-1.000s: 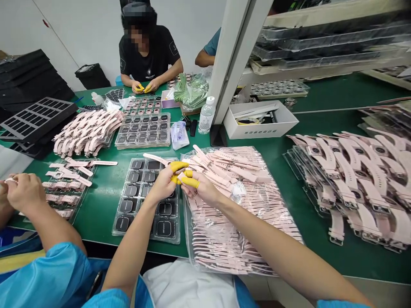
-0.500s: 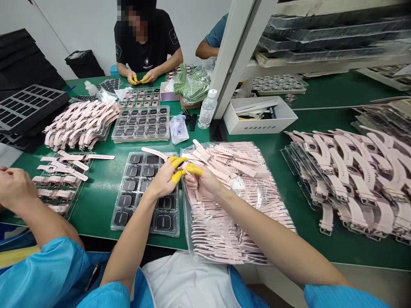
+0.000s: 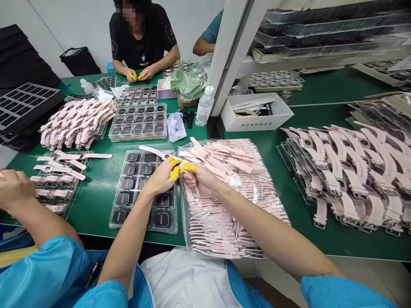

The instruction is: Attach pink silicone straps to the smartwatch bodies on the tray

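One pink strap (image 3: 150, 150) juts from my left hand (image 3: 161, 176), pinched between yellow-covered thumb and finger; my right hand (image 3: 205, 179) pinches a pink piece (image 3: 181, 165) just beside it. Both are over the tabletop (image 3: 93, 201), in from its near edge. A tray (image 3: 173, 230) of black squares lies under my left wrist; a bag (image 3: 224, 226) of straps laps that edge.
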The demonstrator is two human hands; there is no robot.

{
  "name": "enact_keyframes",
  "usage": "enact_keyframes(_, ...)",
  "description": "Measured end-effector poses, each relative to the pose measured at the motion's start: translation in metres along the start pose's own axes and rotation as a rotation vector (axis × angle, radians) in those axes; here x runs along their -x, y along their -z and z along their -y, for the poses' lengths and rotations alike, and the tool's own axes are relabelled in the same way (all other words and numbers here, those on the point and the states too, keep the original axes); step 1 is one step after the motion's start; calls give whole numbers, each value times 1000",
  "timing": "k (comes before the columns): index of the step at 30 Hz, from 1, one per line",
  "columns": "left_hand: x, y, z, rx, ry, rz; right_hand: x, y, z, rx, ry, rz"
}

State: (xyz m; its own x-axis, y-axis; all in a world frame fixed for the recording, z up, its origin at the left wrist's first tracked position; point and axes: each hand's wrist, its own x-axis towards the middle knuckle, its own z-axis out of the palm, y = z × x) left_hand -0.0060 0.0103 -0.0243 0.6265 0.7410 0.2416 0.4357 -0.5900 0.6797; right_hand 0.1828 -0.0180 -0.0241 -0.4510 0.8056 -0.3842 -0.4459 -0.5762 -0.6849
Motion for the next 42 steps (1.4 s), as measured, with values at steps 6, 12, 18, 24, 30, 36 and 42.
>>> enact_keyframes(6, 0, -7, 5, 407, 93, -214, 4, -6, 2, 81, 149, 16)
enact_keyframes(12, -3, -10, -4, 816, 220, -481, 11, -13, -2, 116, -52, 100)
enact_keyframes(18, -2, 13, 2, 1053, 379, -889, 14, 1, 0, 396, -264, 57)
enact_keyframes(24, -1, 23, 7, 1077, 374, -971, 10, 15, 11, 457, -27, -236)
enact_keyframes(30, -4, -18, 16, 992, 459, -481, 11, 11, 9, 389, 171, -287)
enact_keyframes(36, -3, -38, 15, 402, 154, -202, 9, 6, -12, 449, 49, -91)
enact_keyframes(42, -5, -23, 10, 151, 133, -82, 8, 0, -9, 275, 16, -112)
